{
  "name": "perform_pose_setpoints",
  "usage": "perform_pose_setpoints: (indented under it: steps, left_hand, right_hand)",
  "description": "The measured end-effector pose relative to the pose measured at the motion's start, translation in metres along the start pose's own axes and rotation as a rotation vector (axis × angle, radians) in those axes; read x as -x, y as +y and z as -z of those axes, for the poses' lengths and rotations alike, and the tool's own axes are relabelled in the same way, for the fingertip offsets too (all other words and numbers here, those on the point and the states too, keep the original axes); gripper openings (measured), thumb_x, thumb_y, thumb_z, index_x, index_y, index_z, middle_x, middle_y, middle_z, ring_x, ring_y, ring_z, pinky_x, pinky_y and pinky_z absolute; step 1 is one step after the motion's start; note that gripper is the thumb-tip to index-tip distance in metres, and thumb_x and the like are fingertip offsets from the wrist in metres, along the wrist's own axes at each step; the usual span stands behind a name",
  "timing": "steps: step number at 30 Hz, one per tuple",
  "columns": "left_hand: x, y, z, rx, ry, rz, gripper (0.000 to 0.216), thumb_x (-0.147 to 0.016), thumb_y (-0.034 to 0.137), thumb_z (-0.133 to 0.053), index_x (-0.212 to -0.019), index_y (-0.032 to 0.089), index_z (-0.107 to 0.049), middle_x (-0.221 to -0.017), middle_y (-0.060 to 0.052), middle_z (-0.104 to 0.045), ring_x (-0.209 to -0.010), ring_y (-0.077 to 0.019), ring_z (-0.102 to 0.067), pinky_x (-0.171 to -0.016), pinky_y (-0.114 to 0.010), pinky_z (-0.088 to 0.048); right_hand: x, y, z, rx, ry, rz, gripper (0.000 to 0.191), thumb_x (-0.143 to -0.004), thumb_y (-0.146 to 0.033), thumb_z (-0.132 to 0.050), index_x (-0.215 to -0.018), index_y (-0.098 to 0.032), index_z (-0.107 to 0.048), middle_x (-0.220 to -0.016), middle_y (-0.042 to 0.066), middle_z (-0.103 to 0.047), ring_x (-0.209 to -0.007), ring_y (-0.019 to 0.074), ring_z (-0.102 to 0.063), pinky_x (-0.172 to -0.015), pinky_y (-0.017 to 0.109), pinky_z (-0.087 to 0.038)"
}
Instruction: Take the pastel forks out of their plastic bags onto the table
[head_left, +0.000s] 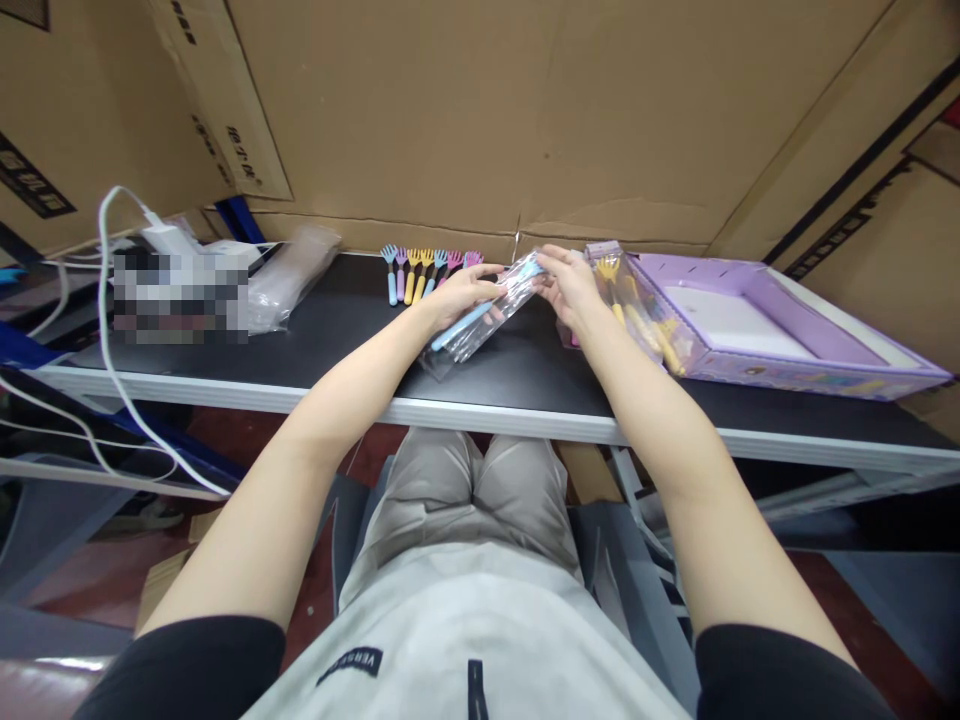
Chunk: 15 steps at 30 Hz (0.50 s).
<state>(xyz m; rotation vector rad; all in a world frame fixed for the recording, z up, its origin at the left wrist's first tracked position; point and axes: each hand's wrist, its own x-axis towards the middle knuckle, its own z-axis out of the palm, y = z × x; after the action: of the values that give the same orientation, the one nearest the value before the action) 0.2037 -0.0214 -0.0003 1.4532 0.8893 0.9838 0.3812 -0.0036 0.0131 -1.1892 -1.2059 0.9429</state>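
Note:
My left hand [471, 294] is closed on a clear plastic bag [491, 338] that slants above the black tabletop. A light-blue, fork-headed stick [469, 325] lies along the bag, its pronged end up near my right fingers. Whether it is fully inside, I cannot tell. My right hand [568, 284] pinches the bag's upper end. Behind my left hand, a row of small fork-headed sticks [409, 284] in blue, purple, yellow and pink lies prongs toward the cardboard. Beside my right wrist are bagged yellow fork-headed sticks [637, 310], partly hidden by my forearm.
On the right stands a purple display box [825, 375] with a white inside. Clear plastic bags [292, 275] lie to the left, beside a white charger and cable [169, 238]. Cardboard walls [480, 120] enclose the back and sides of the black table [337, 340].

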Motion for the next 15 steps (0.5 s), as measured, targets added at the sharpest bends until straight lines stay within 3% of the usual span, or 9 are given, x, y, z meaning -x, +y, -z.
perform_pose_setpoints:
  steps: [4,9,12,15]
  left_hand:
    - [0.0,0.002,0.008,0.007,-0.064,0.067,0.025,-0.09,0.019,-0.057,-0.11,0.009,-0.069,-0.082,-0.011,-0.072,-0.057,-0.0167,-0.067,-0.061,-0.031,-0.056]
    - [-0.003,0.001,0.026,0.038,-0.09,0.113,0.019,-0.087,0.015,-0.056,-0.096,0.009,-0.071,-0.076,-0.013,-0.072,-0.06,-0.0195,-0.068,-0.069,-0.037,-0.057]
    - [-0.005,-0.001,0.036,0.112,-0.111,0.117,0.016,-0.082,0.012,-0.059,-0.094,0.01,-0.069,-0.076,-0.013,-0.073,-0.059,-0.0174,-0.068,-0.065,-0.033,-0.058]
    - [-0.006,0.0,0.044,0.185,-0.103,0.103,0.011,-0.084,0.014,-0.058,-0.089,0.011,-0.066,-0.074,-0.009,-0.073,-0.058,-0.0145,-0.068,-0.056,-0.024,-0.056]
  right_hand:
    - [-0.019,-0.002,0.022,0.107,0.147,0.041,0.034,-0.091,-0.026,-0.054,-0.124,-0.02,-0.052,-0.105,0.006,-0.067,-0.081,0.0122,-0.067,-0.069,0.026,-0.056]
    - [-0.031,-0.004,0.047,0.222,0.239,0.07,0.04,-0.093,-0.035,-0.051,-0.13,-0.02,-0.05,-0.114,0.011,-0.065,-0.098,0.0189,-0.068,-0.071,0.03,-0.058]
    - [-0.032,-0.006,0.055,0.122,0.298,0.046,0.033,-0.094,-0.026,-0.045,-0.126,-0.019,-0.051,-0.111,0.011,-0.066,-0.101,0.0185,-0.067,-0.075,0.031,-0.058]
    - [-0.034,-0.007,0.058,-0.087,0.342,0.003,0.018,-0.093,-0.02,-0.047,-0.109,-0.021,-0.055,-0.097,0.005,-0.068,-0.088,0.0137,-0.068,-0.072,0.026,-0.058]
